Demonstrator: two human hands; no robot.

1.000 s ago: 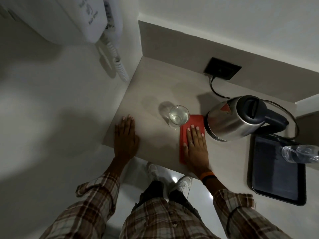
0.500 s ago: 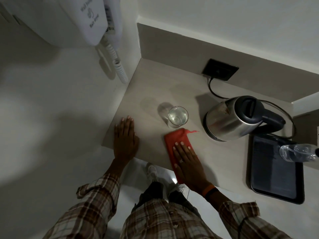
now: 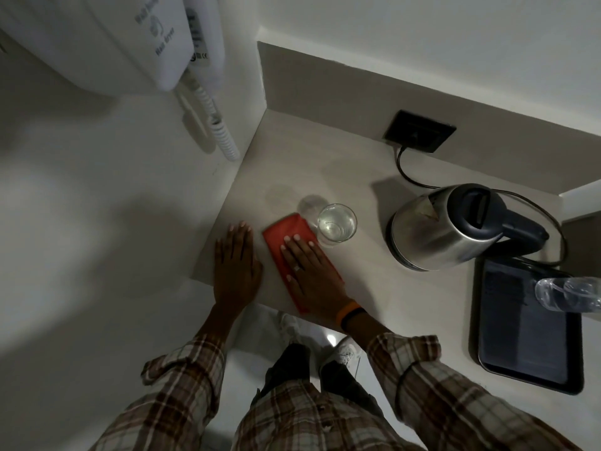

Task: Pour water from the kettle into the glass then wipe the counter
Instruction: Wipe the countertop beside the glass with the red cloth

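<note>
A clear glass (image 3: 337,225) with water in it stands on the beige counter (image 3: 325,164). Right of it sits a steel kettle (image 3: 442,227) with a black lid and handle, its cord running to a wall socket. A red cloth (image 3: 286,234) lies flat on the counter just left of the glass, its far corner touching the glass base. My right hand (image 3: 312,271) presses flat on the cloth, fingers spread. Beside it, my left hand (image 3: 235,265) rests flat on the counter near its left front corner, holding nothing.
A black tray (image 3: 527,349) lies at the right with a clear plastic bottle (image 3: 569,292) lying across its far edge. A black socket (image 3: 419,131) sits on the back wall. A white wall-mounted hair dryer (image 3: 146,37) with coiled cord hangs at the upper left.
My right hand slid the red cloth leftward from beside the kettle to the left of the glass, close to my left hand. The left hand, glass and kettle stayed put.
</note>
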